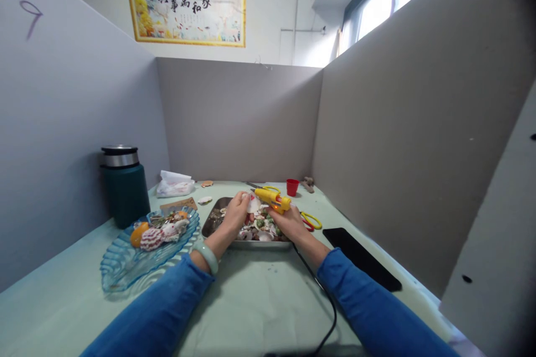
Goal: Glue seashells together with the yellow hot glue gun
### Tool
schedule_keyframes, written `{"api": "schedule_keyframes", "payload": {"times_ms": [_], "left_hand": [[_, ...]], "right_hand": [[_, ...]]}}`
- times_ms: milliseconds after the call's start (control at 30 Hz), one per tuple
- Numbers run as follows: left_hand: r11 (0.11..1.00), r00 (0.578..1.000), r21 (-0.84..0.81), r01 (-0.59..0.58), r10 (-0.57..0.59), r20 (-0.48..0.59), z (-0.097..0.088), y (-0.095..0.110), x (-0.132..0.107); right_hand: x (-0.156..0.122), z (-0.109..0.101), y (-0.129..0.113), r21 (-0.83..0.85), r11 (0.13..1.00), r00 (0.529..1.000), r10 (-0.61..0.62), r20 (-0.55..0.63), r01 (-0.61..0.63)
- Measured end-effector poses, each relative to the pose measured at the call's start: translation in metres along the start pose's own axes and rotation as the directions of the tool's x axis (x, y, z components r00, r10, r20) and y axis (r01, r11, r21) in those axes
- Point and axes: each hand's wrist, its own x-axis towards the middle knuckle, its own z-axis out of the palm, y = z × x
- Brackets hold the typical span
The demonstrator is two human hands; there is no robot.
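Observation:
My right hand grips a yellow hot glue gun, its nozzle pointing left at a pale shell. My left hand pinches that shell, fingers closed around it. Both hands hover over a metal tray filled with several mixed shells. The glue gun's black cord trails back toward me across the table. A pale green bangle sits on my left wrist, and both arms wear blue sleeves.
A blue glass leaf-shaped dish with shells lies to the left, beside a dark green thermos. A tissue pack, red cup, yellow-handled scissors and black phone surround the tray. Grey partitions wall three sides.

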Motion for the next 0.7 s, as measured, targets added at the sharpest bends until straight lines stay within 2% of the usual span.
{"api": "schedule_keyframes", "payload": {"times_ms": [200, 500, 700], "left_hand": [[0.995, 0.998, -0.077, 0.056, -0.057, -0.004, -0.0007, -0.0007, 0.0015], [0.996, 0.999, -0.081, 0.032, -0.031, 0.015, 0.0001, 0.0012, 0.0017], [0.993, 0.999, -0.11, 0.049, -0.049, 0.009, 0.0002, 0.0023, 0.0013]], "right_hand": [[-0.0004, -0.0013, -0.0005, -0.014, 1.0, 1.0, 0.005, -0.017, -0.006], [-0.0013, -0.0021, 0.0011, -0.006, 0.999, 0.999, -0.036, 0.029, 0.036], [-0.0009, -0.0025, -0.0017, -0.035, 0.999, 1.0, -0.005, -0.009, 0.005]]}}
